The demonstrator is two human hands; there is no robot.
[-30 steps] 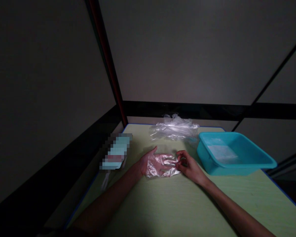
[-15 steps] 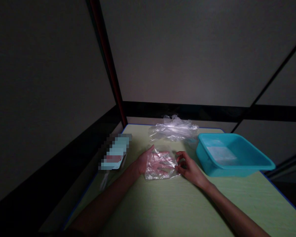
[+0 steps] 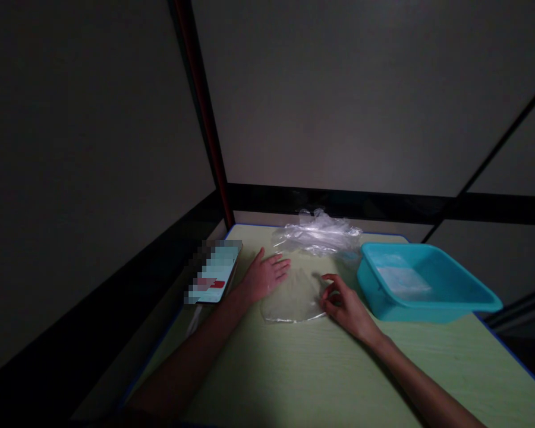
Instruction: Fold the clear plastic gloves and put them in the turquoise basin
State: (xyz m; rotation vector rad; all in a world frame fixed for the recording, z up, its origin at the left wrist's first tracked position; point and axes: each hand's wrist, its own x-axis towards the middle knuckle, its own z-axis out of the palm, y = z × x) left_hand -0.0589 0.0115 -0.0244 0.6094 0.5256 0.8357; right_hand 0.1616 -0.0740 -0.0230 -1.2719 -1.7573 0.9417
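A clear plastic bag [image 3: 294,303] lies flat on the table between my two hands, its lower edge catching the light. My left hand [image 3: 266,276] is at the bag's upper left, fingers stretched out and holding nothing. The curled fingers of my right hand [image 3: 344,304] pinch the bag's right edge with thumb and fingertips. Beyond the hands, a loose pile of clear plastic bags [image 3: 318,233] rests near the table's far edge.
On the right stands a turquoise plastic basin [image 3: 450,310] with a flat, clear plastic piece [image 3: 403,280] inside. A phone [image 3: 216,276] with a lit, partly blurred screen is at the table's left edge. Walls rise behind and to the left of the table [image 3: 294,374].
My left hand has come out from the bag toward the upper left, and the bag now lies flatter. My right hand stays at the bag's right edge. The view has shifted slightly.
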